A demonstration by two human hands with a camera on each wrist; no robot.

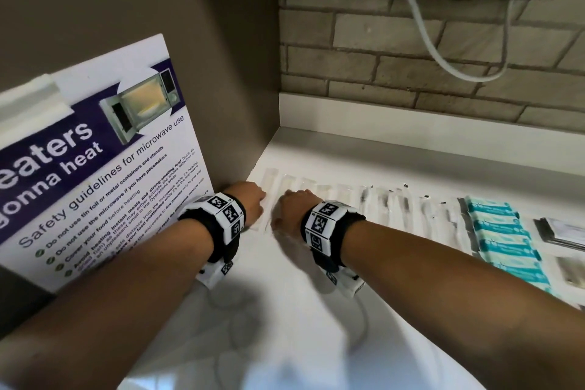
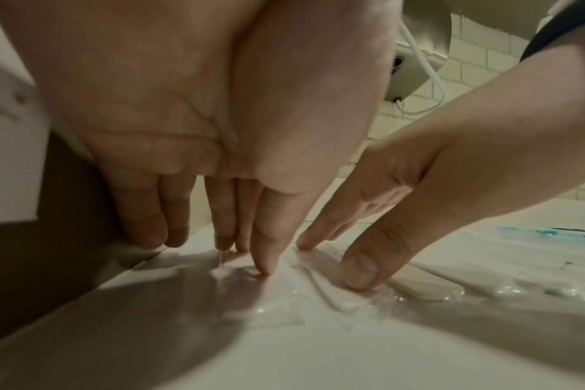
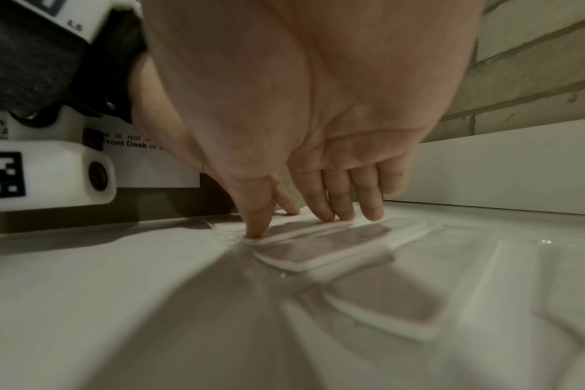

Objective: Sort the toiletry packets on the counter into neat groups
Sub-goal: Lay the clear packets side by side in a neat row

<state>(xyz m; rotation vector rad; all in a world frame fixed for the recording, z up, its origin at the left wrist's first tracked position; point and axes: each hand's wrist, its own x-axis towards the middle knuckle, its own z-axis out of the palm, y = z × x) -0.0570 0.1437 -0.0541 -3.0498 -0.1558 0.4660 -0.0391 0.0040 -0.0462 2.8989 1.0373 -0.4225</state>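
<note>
Pressing down with both hands at the left end of a row of clear plastic packets [image 1: 319,199] lying side by side on the white desk [image 1: 285,310]. Left hand [image 1: 250,203] resting with straight fingers [image 2: 144,211] spread, fingertips touching the desk and the edge of the leftmost clear packet [image 2: 237,274], close to the brown side wall [image 1: 190,57]. Right hand [image 1: 292,209] sitting just beside the left, fingers [image 3: 338,200] straight and extended, thumb and fingertips pressing on the next packet [image 3: 317,245] holding a flat white item. Both hands flat and uncurled, gripping nothing, nearly touching each other. More clear packets with dark-tipped contents [image 1: 395,209] stretching away to the right of the right hand, then a stack of teal and white packets [image 1: 503,247] well apart from the hands, and dark packets [image 1: 560,231] at the far right edge. Microwave safety poster [image 1: 104,155] leaning against the wall just left of the left wrist. White cable [image 1: 427,35] hanging on the brick wall [image 1: 395,66] behind the desk.
</note>
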